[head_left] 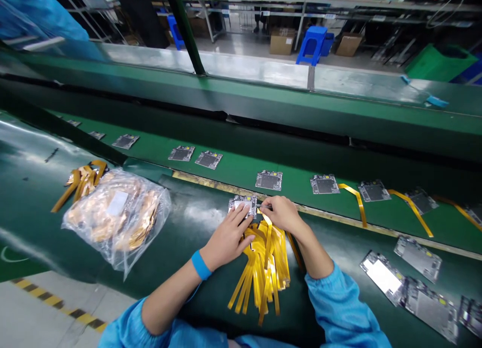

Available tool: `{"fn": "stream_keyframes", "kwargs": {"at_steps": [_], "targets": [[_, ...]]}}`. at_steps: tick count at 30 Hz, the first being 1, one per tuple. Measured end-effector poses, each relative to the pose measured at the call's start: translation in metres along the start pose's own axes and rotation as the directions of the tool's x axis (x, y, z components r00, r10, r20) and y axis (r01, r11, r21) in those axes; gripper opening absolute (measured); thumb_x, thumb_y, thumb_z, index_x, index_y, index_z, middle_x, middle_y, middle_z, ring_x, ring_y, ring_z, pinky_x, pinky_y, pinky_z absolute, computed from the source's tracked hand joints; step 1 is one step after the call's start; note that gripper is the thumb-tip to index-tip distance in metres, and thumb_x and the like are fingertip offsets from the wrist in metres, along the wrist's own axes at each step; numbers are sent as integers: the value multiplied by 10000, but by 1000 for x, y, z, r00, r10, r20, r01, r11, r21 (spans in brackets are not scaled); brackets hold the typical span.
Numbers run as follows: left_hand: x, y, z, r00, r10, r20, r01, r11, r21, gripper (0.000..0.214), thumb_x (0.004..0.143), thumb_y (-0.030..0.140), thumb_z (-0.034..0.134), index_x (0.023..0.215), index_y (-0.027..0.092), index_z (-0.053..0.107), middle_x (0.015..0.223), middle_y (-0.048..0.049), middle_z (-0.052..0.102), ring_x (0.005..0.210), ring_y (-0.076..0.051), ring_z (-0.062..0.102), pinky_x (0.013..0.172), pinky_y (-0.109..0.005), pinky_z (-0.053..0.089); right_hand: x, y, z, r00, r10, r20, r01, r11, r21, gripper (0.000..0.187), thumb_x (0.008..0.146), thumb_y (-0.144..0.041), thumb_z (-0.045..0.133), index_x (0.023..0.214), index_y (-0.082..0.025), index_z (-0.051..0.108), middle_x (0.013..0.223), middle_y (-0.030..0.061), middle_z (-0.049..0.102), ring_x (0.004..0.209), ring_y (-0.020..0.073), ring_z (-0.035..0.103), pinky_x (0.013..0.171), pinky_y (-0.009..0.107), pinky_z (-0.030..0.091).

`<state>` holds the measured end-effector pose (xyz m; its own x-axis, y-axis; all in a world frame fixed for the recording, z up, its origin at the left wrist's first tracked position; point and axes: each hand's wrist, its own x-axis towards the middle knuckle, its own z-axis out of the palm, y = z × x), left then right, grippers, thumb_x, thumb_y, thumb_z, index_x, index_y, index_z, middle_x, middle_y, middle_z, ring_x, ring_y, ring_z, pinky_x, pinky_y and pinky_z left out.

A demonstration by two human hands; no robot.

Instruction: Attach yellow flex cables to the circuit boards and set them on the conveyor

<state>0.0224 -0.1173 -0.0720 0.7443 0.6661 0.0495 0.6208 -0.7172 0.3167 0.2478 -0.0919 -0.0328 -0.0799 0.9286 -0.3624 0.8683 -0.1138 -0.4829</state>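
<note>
Circuit board [253,201] at far edge of bench [199,215], beside green belt [239,174], partly hidden beneath left hand [228,233]. Left hand laid flat, fingers extended and slightly parted, pressing from above rather than gripping, presumably to keep circuit board from sliding. Right hand [283,212] at right edge of same board, near left hand but apart from it; thumb and fingertips drawn together on slim dark piece [265,206]. Cannot tell whether tool or connector end. Fan of yellow strips [277,257] heaped between forearms, probably for short reach by either hand. To left, clear plastic bag [146,202] of coppery strips, likely kept aside as reserve, leaving working space free. On belt, left and middle: plain boards [269,180]. Farther right: boards with strips [324,184], tails trailing right and near, perhaps to avoid covering neighbouring boards. Near right: loose boards [429,308], some overlapping, off belt.
</note>
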Motion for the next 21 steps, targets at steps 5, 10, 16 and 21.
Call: {"fn": "stream_keyframes", "kwargs": {"at_steps": [5,10,16,21], "targets": [[1,2,1,1000,-3,-7,3,1000,2,512,1025,409,512,1464,149,541,1628,-177,409,1536,-375,330,1227,-602,364,0,-1,-2,1000,1,15,-1,999,-32,205,944,-322,597,966,-280,797,969,44,803,961,257,730,700,285,396],[2,3,0,1000,12,-11,-12,999,32,516,1026,409,511,1452,119,546,1620,-197,416,1527,-394,340,1218,-603,374,0,-3,-4,1000,7,26,-6,998,-63,203,948,-323,595,976,-280,792,989,48,803,973,264,732,712,289,406],[2,2,3,999,22,-31,-20,999,45,512,1019,416,528,1440,126,555,1602,-199,443,1530,-392,336,1212,-601,380,0,-7,-5,999,24,37,-20,996,-89,209,941,-314,587,947,-278,793,961,48,804,963,266,734,711,287,408],[1,2,5,999,27,-41,-25,998,49,501,1022,407,518,1421,109,568,1582,-215,463,1513,-396,368,1212,-607,372,-1,-7,-3,999,39,38,-35,996,-87,222,939,-314,575,943,-278,794,950,45,802,936,253,734,690,280,395]]}}
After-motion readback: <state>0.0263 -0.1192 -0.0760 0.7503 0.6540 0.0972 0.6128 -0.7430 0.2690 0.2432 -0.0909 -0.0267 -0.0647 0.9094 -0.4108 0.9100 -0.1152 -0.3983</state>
